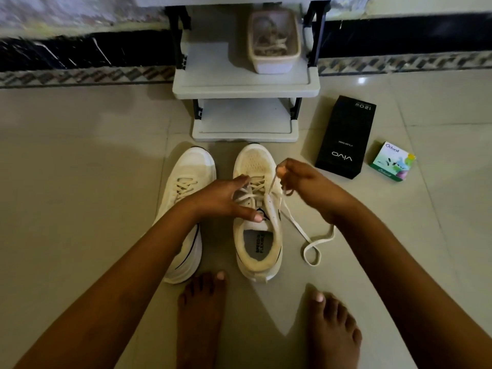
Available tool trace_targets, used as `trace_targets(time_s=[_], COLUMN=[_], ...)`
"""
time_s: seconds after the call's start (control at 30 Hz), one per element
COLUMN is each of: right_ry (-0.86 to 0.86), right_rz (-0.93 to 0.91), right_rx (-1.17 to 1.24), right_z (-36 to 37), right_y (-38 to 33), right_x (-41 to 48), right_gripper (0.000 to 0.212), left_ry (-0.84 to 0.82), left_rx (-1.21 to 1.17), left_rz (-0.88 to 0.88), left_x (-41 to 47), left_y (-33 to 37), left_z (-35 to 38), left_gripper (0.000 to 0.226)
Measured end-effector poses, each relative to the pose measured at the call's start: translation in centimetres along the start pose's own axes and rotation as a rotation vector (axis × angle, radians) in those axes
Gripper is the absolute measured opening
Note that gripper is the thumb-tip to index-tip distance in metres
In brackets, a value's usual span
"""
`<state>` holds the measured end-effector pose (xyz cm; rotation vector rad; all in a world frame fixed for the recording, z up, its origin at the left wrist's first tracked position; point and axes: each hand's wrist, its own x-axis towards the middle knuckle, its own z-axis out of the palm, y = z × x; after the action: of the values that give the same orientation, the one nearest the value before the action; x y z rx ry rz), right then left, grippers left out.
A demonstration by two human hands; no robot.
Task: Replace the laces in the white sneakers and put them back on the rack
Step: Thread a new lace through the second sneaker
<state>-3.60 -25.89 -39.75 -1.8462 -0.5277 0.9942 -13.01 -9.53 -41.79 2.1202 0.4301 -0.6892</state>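
Where the near edge ends the view, two bare feet (202,310) and both forearms are cut off. Just beyond them, on the tiled floor (80,182), two cream-white shoes are set side by side with toes pointing far. Much of the left shoe (191,166) is hidden by the left forearm; its lacing is seen crossed. The right shoe (255,161) is shown with a yellowed collar and a printed insole, its upper eyelets loosened. The left hand (226,198) is laid on its tongue and lacing with fingers spread, gripping nothing. The right hand (306,185) is curled, and a flat pale lace (308,238) is pinched at its fingertips above the shoe. From there the lace is led down the shoe's right side and looped on the floor. Its other end cannot be traced under the hands. Farther right, a black box (343,139) and a small green box (392,161) are laid apart. Beyond the toes a grey rack (245,89) is placed, its top cut off. A tub (274,65) is set on its shelf; the contents are blurred.
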Motion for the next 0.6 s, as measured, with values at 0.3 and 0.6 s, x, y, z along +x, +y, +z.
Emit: trace_targets(time_s=[0.3,0.6], right_ry=[0.195,0.151], right_rz=[-0.01,-0.22], right_rx=[-0.018,-0.789], right_z=[1.7,1.8], right_y=[1.4,4.2], right_x=[0.8,1.4], right_gripper=[0.016,0.024], left_ry=[0.009,0.014], left_rx=[-0.004,0.008], left_rz=[0.023,0.007], left_x=[-0.3,-0.2], left_y=[0.2,0.3], left_z=[0.1,0.1], left_gripper=[0.086,0.091])
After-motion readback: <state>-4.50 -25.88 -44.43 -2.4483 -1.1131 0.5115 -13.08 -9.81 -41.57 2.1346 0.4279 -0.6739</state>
